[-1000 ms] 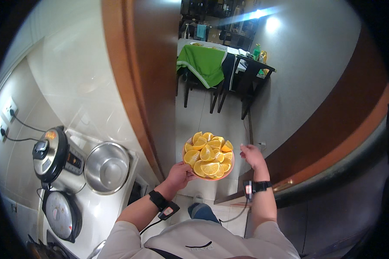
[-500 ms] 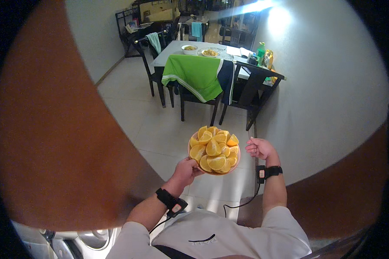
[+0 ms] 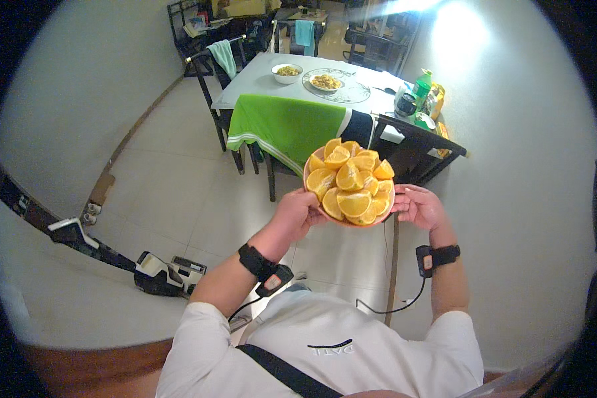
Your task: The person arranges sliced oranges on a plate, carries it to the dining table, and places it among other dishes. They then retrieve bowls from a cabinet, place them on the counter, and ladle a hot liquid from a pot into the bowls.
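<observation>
A pink plate [image 3: 310,194] heaped with orange wedges [image 3: 349,176] is held out in front of me, above the floor and short of the table. My left hand [image 3: 296,213] grips its left rim, the fingers passing out of sight underneath. At the opposite rim is my right hand [image 3: 420,207], its partly bent fingers touching the edge. How firmly they hold it is hard to make out. Both wrists wear a black strap with a small device and a cable.
Ahead stands a white table [image 3: 252,79] bearing a bowl of food [image 3: 287,73], a dish of food [image 3: 326,82] and a green bottle [image 3: 422,84]. Dark chairs [image 3: 426,154] surround it, one draped with a green cloth [image 3: 282,126]. A vacuum cleaner [image 3: 159,275] leans at the left wall.
I have moved forward past the brown door edges, closer to the table. The plate has come up and right in view, and my right hand has reached its right rim.
</observation>
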Action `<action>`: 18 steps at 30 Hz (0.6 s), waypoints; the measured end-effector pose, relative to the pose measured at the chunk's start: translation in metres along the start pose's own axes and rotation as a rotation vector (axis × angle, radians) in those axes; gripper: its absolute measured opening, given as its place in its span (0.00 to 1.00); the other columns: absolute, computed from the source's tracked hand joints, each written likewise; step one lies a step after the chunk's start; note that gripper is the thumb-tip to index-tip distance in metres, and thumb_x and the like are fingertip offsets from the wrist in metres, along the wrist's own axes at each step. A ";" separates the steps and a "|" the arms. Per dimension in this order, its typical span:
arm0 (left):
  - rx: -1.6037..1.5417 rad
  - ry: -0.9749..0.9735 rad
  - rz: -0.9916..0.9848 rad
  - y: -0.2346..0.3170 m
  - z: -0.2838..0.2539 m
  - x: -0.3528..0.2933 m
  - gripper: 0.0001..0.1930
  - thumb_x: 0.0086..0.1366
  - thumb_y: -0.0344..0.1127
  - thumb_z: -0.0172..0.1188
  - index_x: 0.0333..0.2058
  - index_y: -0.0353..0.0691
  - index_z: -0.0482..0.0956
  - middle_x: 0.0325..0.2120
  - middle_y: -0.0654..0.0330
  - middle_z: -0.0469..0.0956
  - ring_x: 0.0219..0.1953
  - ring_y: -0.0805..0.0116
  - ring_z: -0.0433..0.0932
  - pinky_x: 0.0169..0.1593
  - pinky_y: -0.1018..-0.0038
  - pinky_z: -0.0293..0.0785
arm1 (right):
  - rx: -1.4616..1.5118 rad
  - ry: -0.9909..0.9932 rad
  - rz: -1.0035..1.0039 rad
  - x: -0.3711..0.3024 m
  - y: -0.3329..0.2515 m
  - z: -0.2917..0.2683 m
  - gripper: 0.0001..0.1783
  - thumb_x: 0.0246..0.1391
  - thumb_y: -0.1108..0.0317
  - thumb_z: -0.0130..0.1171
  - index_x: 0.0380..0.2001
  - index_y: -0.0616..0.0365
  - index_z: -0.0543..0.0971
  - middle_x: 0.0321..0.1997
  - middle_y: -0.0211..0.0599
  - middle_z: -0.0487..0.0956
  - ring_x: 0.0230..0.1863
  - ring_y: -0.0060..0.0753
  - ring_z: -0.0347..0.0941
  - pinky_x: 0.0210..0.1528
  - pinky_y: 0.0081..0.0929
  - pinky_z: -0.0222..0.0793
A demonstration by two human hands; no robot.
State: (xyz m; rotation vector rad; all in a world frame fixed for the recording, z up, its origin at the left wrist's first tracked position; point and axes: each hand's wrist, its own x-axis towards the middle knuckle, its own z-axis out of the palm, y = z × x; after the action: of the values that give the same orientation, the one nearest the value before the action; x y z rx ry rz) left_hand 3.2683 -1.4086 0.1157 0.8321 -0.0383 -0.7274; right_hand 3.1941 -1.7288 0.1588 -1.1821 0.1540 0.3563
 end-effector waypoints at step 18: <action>0.043 0.003 0.139 0.239 0.065 0.668 0.12 0.56 0.25 0.45 0.38 0.24 0.69 0.34 0.50 0.76 0.36 0.59 0.80 0.45 0.61 0.81 | -0.082 -0.187 0.048 0.541 -0.371 -0.329 0.15 0.60 0.71 0.43 0.47 0.65 0.71 0.42 0.45 0.79 0.39 0.36 0.80 0.35 0.26 0.79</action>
State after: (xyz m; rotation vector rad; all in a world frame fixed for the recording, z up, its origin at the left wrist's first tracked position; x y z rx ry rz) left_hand 3.8936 -1.7470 0.1622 0.8625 -0.1087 -0.5963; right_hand 3.8516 -2.0520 0.1962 -1.2210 0.0048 0.5171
